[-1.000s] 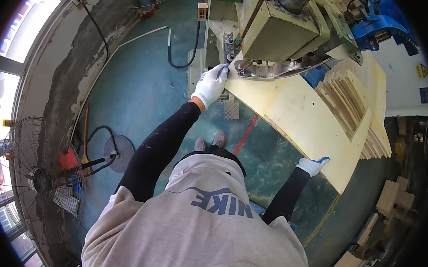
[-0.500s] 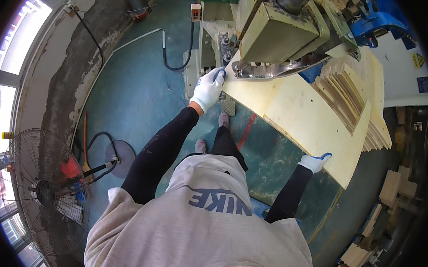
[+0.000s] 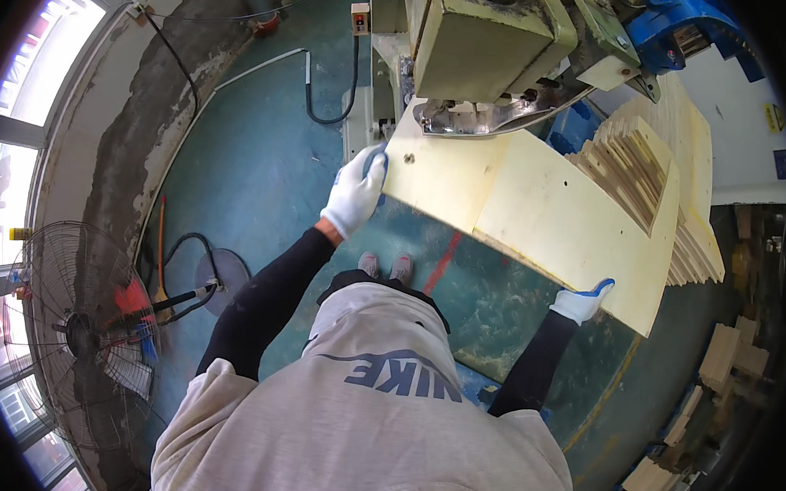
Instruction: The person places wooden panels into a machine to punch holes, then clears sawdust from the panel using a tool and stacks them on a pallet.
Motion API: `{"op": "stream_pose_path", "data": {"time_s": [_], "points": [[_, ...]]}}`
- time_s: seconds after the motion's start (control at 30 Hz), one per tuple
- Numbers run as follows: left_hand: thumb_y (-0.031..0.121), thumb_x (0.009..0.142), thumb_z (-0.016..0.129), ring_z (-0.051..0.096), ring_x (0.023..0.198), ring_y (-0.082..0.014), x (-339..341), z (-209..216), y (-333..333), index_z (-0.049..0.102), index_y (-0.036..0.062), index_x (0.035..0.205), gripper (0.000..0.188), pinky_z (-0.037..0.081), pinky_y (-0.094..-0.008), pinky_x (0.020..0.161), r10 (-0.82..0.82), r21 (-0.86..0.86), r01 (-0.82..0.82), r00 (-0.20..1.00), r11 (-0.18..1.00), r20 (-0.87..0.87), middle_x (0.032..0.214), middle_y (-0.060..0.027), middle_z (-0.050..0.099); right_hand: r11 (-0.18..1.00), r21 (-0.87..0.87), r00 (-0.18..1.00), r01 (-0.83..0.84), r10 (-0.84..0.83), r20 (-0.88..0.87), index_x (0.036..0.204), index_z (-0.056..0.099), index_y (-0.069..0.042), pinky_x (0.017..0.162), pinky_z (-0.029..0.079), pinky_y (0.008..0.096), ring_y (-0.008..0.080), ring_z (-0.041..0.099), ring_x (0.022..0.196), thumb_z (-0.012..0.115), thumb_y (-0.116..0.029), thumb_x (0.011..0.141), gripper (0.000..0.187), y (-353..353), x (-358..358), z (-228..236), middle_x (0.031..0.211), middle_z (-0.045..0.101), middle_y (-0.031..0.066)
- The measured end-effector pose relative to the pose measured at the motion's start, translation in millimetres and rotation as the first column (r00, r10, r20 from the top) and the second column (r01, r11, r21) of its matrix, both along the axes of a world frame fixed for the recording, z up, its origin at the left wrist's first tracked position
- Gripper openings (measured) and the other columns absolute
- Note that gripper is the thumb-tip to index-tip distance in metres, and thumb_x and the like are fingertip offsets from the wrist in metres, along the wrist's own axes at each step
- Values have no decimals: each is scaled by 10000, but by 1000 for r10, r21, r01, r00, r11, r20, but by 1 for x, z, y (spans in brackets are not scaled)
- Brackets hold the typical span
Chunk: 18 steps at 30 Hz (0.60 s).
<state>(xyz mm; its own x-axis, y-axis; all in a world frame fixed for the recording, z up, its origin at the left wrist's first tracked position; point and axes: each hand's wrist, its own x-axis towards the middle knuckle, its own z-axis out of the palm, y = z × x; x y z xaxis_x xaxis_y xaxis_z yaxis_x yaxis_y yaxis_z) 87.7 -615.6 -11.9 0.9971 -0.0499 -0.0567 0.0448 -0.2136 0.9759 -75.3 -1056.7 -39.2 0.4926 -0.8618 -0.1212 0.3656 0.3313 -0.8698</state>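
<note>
A long pale plywood board (image 3: 546, 213) stretches from under the green machine head (image 3: 483, 50) out toward the right, tilted across the view. My left hand (image 3: 357, 190), in a white glove with blue on it, grips the board's left end. A small dark mark shows on the board close to that hand. My right hand (image 3: 581, 302), gloved alike, holds the near edge by the right end, its thumb lying on top and its other fingers hidden beneath. The curved metal part (image 3: 480, 117) below the machine head overlaps the board's far edge.
Stacked plywood pieces (image 3: 633, 160) rise just behind the board at right. A blue part (image 3: 689, 30) stands at upper right. Wood blocks (image 3: 718, 356) lie along the right side. A caged fan (image 3: 77, 336) is at left, near the windows. A cable (image 3: 309, 90) hangs beside the machine.
The board's left end has shifted left, and my left hand has moved left and nearer with it. My right foot has come back beside the left. My right hand has barely moved.
</note>
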Motion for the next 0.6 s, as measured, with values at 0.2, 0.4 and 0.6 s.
{"op": "stream_pose_path", "data": {"time_s": [0.2, 0.4, 0.6], "points": [[157, 1036, 540, 598, 1005, -129, -95, 16, 101, 511, -14, 1325, 337, 489, -288, 905, -115, -212, 64, 965, 975, -237, 1120, -70, 650, 975, 27, 974, -222, 223, -32, 1544, 326, -38, 1148, 386, 438, 304, 447, 1385, 374, -495, 1085, 650, 90, -45, 25, 1563, 410, 129], [146, 1033, 579, 596, 980, -90, -72, 3, 155, 462, -31, 1424, 445, 501, -241, 854, 223, -20, -227, 969, 974, -103, 1173, -66, 638, 960, 140, 969, -244, 245, 11, 1544, 325, -30, 1154, 373, 419, 282, 463, 1372, 388, -485, 1086, 649, 190, -19, 35, 1554, 424, 123], [106, 1008, 608, 611, 934, -60, -19, 12, 191, 516, -25, 1412, 435, 519, -218, 787, 252, -48, -250, 967, 967, 25, 1165, -55, 669, 936, 253, 970, -244, 232, 78, 1461, 457, -26, 1108, 428, 406, 237, 533, 1311, 474, -416, 1075, 549, 218, 1, 23, 1442, 544, 88]]}}
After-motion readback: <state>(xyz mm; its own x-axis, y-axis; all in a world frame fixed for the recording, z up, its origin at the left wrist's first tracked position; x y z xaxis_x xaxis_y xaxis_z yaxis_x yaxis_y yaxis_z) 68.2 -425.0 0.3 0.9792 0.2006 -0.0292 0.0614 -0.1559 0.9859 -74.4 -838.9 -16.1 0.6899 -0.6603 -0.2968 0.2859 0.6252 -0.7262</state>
